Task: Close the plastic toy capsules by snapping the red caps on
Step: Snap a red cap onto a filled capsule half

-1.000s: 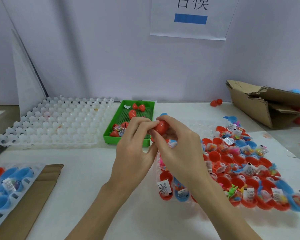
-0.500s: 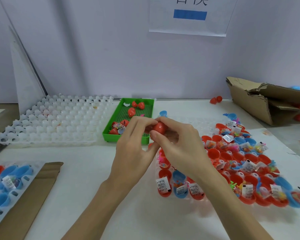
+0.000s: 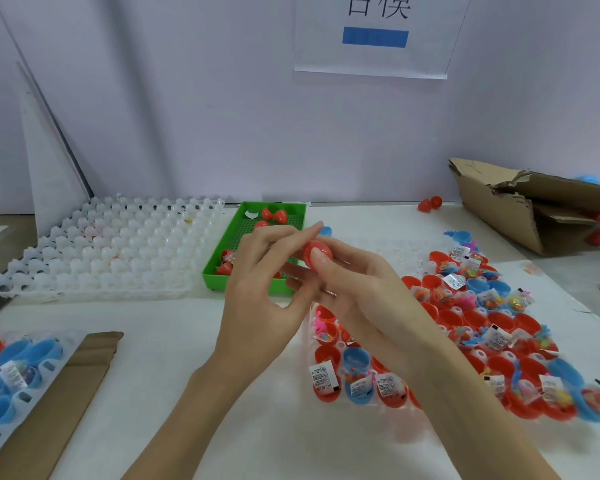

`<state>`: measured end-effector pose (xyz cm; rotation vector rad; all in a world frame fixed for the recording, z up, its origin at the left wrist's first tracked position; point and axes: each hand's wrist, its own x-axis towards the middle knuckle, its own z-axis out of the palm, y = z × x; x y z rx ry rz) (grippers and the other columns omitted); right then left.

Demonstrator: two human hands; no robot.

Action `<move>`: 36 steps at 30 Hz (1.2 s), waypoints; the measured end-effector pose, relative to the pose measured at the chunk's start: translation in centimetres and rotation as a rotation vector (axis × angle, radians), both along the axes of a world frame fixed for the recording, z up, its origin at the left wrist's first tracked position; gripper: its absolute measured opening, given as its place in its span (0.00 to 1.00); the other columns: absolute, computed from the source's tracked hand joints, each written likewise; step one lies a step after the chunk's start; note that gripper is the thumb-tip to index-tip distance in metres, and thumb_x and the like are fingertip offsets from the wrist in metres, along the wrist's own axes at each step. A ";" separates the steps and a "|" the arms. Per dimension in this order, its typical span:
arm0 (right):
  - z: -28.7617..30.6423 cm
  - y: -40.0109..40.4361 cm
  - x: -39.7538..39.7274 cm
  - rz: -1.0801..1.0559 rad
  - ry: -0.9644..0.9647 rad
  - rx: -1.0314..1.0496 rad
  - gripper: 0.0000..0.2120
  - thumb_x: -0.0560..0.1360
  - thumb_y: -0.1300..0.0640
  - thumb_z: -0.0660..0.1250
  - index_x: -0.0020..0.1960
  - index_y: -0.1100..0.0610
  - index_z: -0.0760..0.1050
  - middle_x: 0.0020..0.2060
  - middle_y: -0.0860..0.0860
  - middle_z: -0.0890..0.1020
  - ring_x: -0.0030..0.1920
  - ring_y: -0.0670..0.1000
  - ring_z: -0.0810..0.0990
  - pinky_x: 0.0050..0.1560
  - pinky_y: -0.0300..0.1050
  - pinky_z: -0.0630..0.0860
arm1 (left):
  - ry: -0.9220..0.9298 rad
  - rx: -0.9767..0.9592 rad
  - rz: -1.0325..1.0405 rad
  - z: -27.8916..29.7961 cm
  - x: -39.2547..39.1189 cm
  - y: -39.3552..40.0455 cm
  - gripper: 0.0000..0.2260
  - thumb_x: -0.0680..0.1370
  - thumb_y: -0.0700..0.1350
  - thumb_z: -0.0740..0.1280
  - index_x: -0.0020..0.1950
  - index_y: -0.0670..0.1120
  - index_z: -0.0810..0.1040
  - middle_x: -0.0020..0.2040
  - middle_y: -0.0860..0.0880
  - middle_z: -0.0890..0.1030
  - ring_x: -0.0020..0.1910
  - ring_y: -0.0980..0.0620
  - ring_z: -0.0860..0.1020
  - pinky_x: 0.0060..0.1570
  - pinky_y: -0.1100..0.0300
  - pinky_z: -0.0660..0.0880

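I hold a red capsule (image 3: 310, 251) above the table's middle, in front of the green tray (image 3: 219, 268). My right hand (image 3: 357, 296) pinches it, thumb on top and fingers underneath. My left hand (image 3: 260, 299) is beside it with its fingers stretched out; the index finger lies along the capsule's far side and does not grip it. Whether the cap is fully seated I cannot tell. Below my right arm, a clear tray (image 3: 409, 251) holds several open red and blue capsule halves (image 3: 499, 323) filled with small toys and paper slips.
The green tray holds a few red pieces. An empty white cell tray (image 3: 118, 251) lies at the back left. At the near left are blue and red halves (image 3: 14, 368) and a cardboard strip (image 3: 70, 393). A torn cardboard box (image 3: 520, 209) and loose red capsules (image 3: 430, 203) are at the back right.
My left fingers have uncurled from the capsule and now stretch out beside it. My right hand keeps the capsule, with the thumb now on top.
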<state>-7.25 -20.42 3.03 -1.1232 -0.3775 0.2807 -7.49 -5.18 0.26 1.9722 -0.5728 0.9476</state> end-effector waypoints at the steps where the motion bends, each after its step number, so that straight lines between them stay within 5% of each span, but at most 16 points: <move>1: 0.0 0.0 0.0 0.001 0.009 0.009 0.16 0.83 0.62 0.64 0.69 0.63 0.75 0.62 0.58 0.83 0.64 0.57 0.82 0.67 0.51 0.76 | 0.015 -0.002 0.018 0.0 -0.1 -0.1 0.23 0.76 0.41 0.76 0.70 0.49 0.79 0.63 0.52 0.76 0.66 0.53 0.73 0.65 0.51 0.75; 6: -0.2 0.2 -0.2 -0.032 -0.042 -0.070 0.16 0.81 0.60 0.67 0.68 0.61 0.77 0.60 0.58 0.84 0.64 0.57 0.82 0.72 0.61 0.72 | 0.063 0.003 -0.013 0.4 0.0 0.3 0.19 0.76 0.45 0.75 0.68 0.49 0.81 0.69 0.55 0.78 0.71 0.53 0.73 0.69 0.42 0.70; 9: -0.4 0.4 -0.3 -0.110 -0.080 -0.135 0.14 0.79 0.58 0.70 0.64 0.59 0.81 0.57 0.57 0.86 0.62 0.56 0.83 0.72 0.68 0.69 | 0.038 -0.012 -0.042 0.3 0.2 0.5 0.17 0.76 0.42 0.75 0.65 0.48 0.83 0.65 0.57 0.82 0.69 0.60 0.76 0.71 0.52 0.70; 15: -0.6 0.6 -0.5 -0.189 -0.117 -0.242 0.16 0.77 0.51 0.72 0.62 0.55 0.82 0.54 0.54 0.87 0.60 0.55 0.84 0.69 0.62 0.74 | -0.021 -0.024 -0.047 0.1 0.3 0.7 0.17 0.75 0.36 0.77 0.64 0.44 0.84 0.63 0.56 0.83 0.67 0.62 0.77 0.68 0.66 0.70; 23: -0.7 0.9 -0.2 -0.182 -0.047 -0.160 0.16 0.79 0.54 0.70 0.66 0.56 0.80 0.58 0.60 0.84 0.64 0.65 0.80 0.69 0.75 0.67 | 0.042 -0.072 -0.060 0.2 0.2 0.5 0.18 0.77 0.41 0.74 0.67 0.45 0.82 0.66 0.55 0.82 0.70 0.58 0.76 0.70 0.57 0.73; 28: 0.3 0.7 -0.6 -0.141 -0.050 -0.153 0.14 0.82 0.58 0.66 0.67 0.59 0.76 0.59 0.54 0.85 0.60 0.54 0.84 0.63 0.49 0.79 | 0.169 -0.074 -0.135 0.4 -0.1 0.3 0.25 0.78 0.44 0.75 0.75 0.49 0.75 0.72 0.56 0.76 0.74 0.53 0.72 0.72 0.52 0.72; 31: 1.5 -0.8 0.3 -0.197 0.140 -0.023 0.21 0.83 0.48 0.62 0.66 0.64 0.74 0.58 0.57 0.85 0.58 0.54 0.85 0.58 0.45 0.82 | 0.269 -0.090 -0.147 0.2 -0.3 0.4 0.36 0.76 0.54 0.76 0.81 0.56 0.65 0.77 0.62 0.68 0.77 0.54 0.68 0.74 0.56 0.69; 34: 5.1 -5.2 3.5 -0.189 0.455 0.404 0.28 0.83 0.42 0.60 0.66 0.67 0.74 0.50 0.57 0.87 0.45 0.52 0.87 0.44 0.43 0.84 | 0.266 -0.193 -0.103 0.5 -0.1 0.7 0.28 0.78 0.56 0.70 0.78 0.57 0.68 0.73 0.64 0.70 0.71 0.53 0.74 0.67 0.62 0.74; 36: 8.3 -9.2 6.9 -0.328 0.478 0.501 0.31 0.82 0.38 0.58 0.67 0.66 0.73 0.43 0.55 0.86 0.37 0.50 0.85 0.38 0.41 0.79 | 0.253 -0.230 -0.065 0.6 0.2 0.9 0.20 0.82 0.55 0.68 0.74 0.57 0.72 0.69 0.63 0.73 0.66 0.53 0.77 0.63 0.63 0.75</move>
